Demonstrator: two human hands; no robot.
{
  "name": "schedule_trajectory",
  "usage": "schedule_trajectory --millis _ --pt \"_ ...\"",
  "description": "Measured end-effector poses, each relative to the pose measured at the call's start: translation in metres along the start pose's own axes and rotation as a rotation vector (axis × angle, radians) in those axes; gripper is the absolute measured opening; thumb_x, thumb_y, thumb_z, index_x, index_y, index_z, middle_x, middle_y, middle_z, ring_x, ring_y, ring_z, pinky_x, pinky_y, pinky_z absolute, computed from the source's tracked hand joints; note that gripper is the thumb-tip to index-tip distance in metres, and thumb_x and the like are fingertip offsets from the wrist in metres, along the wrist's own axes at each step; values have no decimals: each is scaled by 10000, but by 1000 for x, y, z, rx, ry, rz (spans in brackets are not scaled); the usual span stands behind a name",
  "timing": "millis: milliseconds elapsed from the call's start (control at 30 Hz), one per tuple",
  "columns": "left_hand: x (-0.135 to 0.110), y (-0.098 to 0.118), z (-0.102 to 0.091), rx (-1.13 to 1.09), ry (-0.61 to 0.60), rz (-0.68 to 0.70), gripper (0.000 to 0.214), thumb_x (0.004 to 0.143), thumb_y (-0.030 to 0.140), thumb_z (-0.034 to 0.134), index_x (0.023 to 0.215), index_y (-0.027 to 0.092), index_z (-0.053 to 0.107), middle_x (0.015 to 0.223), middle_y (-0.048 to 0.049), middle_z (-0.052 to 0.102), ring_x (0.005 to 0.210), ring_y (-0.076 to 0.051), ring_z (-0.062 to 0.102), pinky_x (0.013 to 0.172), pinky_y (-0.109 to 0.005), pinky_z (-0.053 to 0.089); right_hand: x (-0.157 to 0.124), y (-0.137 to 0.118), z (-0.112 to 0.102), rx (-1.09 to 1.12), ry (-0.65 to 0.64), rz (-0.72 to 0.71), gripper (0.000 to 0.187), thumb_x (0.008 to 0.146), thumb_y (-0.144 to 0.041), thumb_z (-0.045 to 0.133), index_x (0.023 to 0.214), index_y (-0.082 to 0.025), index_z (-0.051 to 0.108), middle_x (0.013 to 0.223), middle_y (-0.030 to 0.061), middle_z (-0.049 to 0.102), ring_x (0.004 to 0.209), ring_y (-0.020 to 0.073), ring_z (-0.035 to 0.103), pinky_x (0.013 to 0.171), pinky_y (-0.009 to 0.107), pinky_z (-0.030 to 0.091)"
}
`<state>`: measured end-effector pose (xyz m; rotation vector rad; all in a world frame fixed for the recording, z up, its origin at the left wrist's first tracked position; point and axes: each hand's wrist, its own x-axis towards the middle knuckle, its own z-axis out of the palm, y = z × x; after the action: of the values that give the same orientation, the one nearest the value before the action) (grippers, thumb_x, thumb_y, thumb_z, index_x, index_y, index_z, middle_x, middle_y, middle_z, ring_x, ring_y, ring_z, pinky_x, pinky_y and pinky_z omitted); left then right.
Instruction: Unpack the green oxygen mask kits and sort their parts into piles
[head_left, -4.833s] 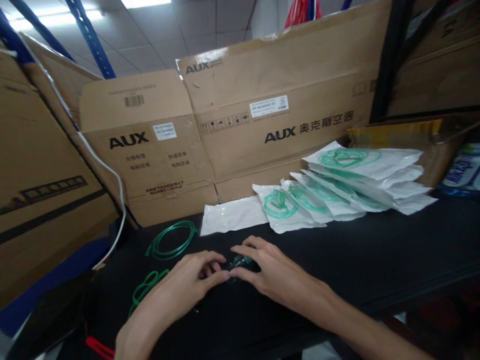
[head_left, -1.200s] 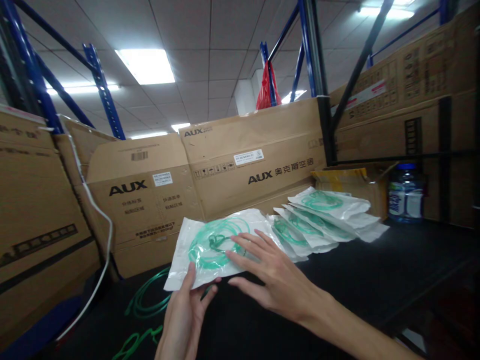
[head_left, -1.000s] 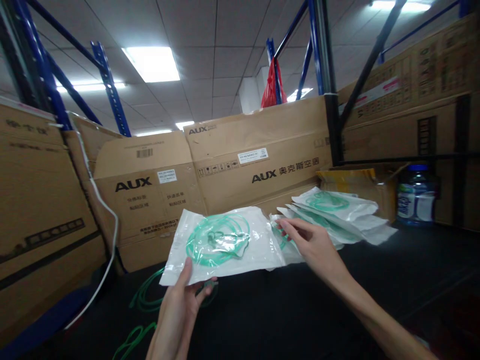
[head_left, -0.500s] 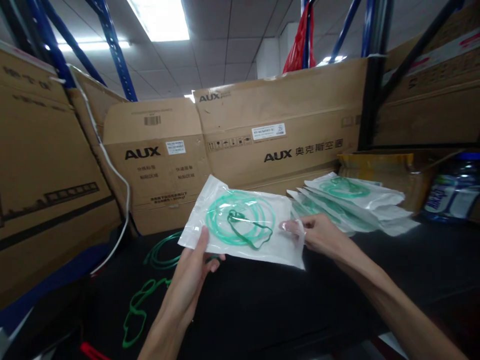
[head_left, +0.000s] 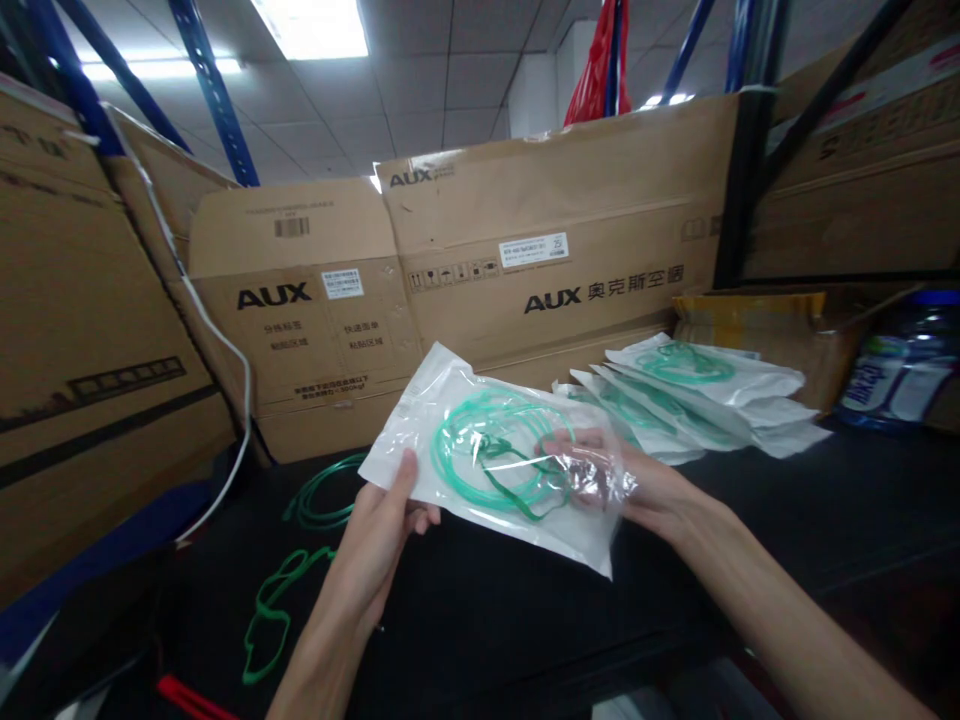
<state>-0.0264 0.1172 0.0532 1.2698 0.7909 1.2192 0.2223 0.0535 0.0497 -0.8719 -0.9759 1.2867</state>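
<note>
Pouch (head_left: 420, 425) | left hand (head_left: 379, 535): pinched between thumb and fingers | right hand (head_left: 643, 485): inside, grip unclear

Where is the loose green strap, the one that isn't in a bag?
In the head camera's view, the loose green strap lies on the black table at lower left, beside the left forearm and nearer the wearer than the coiled green tubing.

Here's the white pouch (head_left: 415, 415), tilted above the black tabletop (head_left: 487, 630), its near right corner dipping lowest! Through the shiny clear front, pale green tubing (head_left: 444, 458) shows in coils, 1 darker green strap (head_left: 513, 497) trailing across them.
</note>
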Motion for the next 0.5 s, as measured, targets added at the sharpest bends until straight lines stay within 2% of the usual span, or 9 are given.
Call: schedule_trajectory --millis 100,167,267,333,400,500 --pt "4 6 -10 -25 83 42 446 734 512 827 845 113 662 555 21 588 465 -64 503 401 -110 402 -4 -11 -6 -52 -17 3 313 670 -343 900 677 -128 673 567 -43 522 452 46 414 397 166 324" --pt "9 11 -19 -39 157 68 342 802 416 798 885 111 668 577 24 602 460 -62 520 403 -103 430 -8 -20 -12 -92 -21 0 321 660 -349 901 686 -131 668 543 -63 485 428 39 388 383 163 307" --pt "14 23 -35 -64 284 125 117 920 229 672 959 120 674 657 18 649 452 -54 556 396 -89 452 -13 -32 -24 -152 12 -14 306 722 -397 856 729 -130 705 547 -55 496 422 33 372 383 159 315" --pt "15 30 -44 -77 365 170 84 955 145 596 979 132 675 707 17 675 448 -47 579 384 -76 453 -14 -40 -36 -139 84 -55 258 750 -368 837 759 -134 727 612 -27 563 438 28 377 386 150 335" --pt "14 35 -49 -78 424 192 123 973 114 555 972 140 675 724 21 687 445 -42 595 393 -71 471 -14 -46 -49 -68 226 -142 160 742 -274 835 775 -161 726 723 -2 632 475 42 421 404 153 392" --pt "14 34 -47 -60 445 161 134 972 96 551 979 135 679 744 4 713 470 -57 637 436 -85 519 -13 -54 -70 22 377 -269 90 753 -190 783 795 -211 707 794 12 659 507 81 452 433 188 473"
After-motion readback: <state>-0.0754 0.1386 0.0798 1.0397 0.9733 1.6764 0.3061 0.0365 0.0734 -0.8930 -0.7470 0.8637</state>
